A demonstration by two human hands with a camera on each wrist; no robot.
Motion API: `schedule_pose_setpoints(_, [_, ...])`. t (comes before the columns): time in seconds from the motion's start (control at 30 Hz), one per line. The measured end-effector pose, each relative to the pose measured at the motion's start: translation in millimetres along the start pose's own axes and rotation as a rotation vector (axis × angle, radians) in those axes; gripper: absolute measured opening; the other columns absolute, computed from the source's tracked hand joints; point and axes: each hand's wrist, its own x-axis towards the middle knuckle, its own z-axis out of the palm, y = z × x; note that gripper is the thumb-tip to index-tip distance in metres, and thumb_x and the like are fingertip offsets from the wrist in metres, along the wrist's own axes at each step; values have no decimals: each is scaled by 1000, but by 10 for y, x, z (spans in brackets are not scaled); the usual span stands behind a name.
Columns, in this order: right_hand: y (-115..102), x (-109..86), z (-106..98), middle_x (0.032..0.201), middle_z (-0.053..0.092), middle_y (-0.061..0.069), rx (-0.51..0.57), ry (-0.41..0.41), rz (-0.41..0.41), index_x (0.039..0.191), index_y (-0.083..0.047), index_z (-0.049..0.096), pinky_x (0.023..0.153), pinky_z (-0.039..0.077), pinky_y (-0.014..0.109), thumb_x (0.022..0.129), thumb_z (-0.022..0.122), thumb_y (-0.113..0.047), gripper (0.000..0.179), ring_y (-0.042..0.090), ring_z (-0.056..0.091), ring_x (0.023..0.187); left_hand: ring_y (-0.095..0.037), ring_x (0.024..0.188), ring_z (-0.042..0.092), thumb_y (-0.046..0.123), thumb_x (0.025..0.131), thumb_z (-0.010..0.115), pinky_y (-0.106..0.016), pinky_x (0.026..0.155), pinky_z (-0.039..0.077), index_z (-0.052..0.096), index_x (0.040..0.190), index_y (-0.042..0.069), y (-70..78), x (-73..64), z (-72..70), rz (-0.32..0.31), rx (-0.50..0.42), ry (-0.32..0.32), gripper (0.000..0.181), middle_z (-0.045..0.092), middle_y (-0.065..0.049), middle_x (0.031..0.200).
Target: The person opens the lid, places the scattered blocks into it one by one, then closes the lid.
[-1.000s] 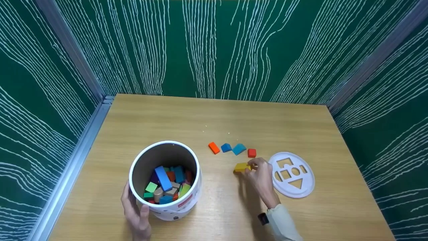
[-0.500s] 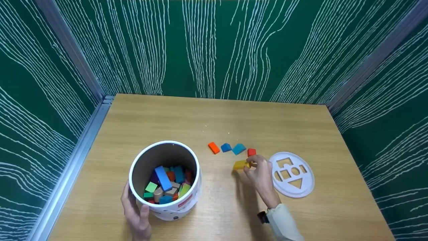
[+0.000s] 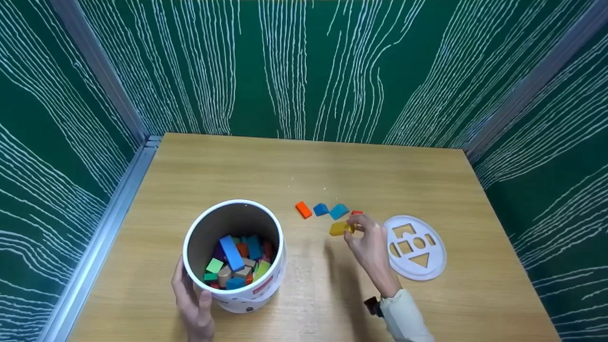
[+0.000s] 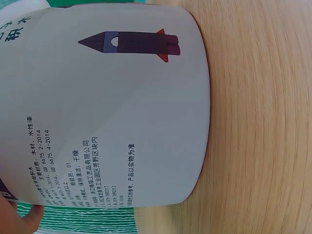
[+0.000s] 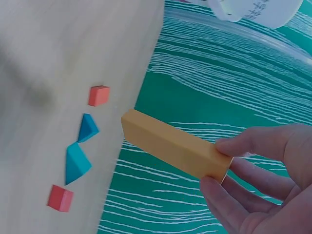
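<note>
My left hand [image 3: 192, 306] holds the near left side of a white bucket [image 3: 240, 304], with its thumb below the rim. The bucket is full of coloured wooden blocks, a long blue block [image 3: 232, 253] lying on top. In the left wrist view the bucket wall [image 4: 122, 97] shows a rocket print and small text. With thumb and fingertips, my right hand [image 3: 373, 249] pinches one end of a long yellow wooden block [image 5: 170, 146], raised off the table. Beyond it lie an orange-red block [image 3: 304, 210], two blue triangular blocks [image 3: 339, 211] and a partly hidden red block [image 3: 357, 212].
To the right of my right hand, a round white lid [image 3: 394, 270] with shaped cut-outs lies flat on the wooden table [image 3: 304, 161]. Green walls [image 3: 294, 71] with white lines stand behind and at both sides. A dark wristband [image 3: 374, 307] sits at my right wrist.
The yellow block has risen off the table in my right hand and moved slightly away from me; the hand now covers most of the red block. My left hand and the bucket have stayed put.
</note>
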Motion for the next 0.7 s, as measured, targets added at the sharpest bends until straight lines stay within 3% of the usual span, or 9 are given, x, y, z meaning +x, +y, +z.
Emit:
schedule_pose_setpoints(0.47, [-325, 67, -99, 94, 67, 15, -7, 34, -136, 84, 4, 70, 70, 57, 35, 66, 76, 10, 20, 29, 66, 83, -17, 132, 32, 6, 87, 49, -27, 111, 24, 28, 146, 6, 11, -8, -1, -2, 9, 9, 62, 32, -12, 148])
schedule_pose_setpoints(0.7, [-466, 138, -147, 92, 70, 11, -15, 75, -215, 82, 3, 72, 62, 57, 32, 63, 77, 9, 20, 22, 66, 78, -19, 134, 32, 4, 85, 47, -28, 112, 23, 29, 145, 3, -22, -7, -10, 31, -53, -1, 63, 34, -12, 147])
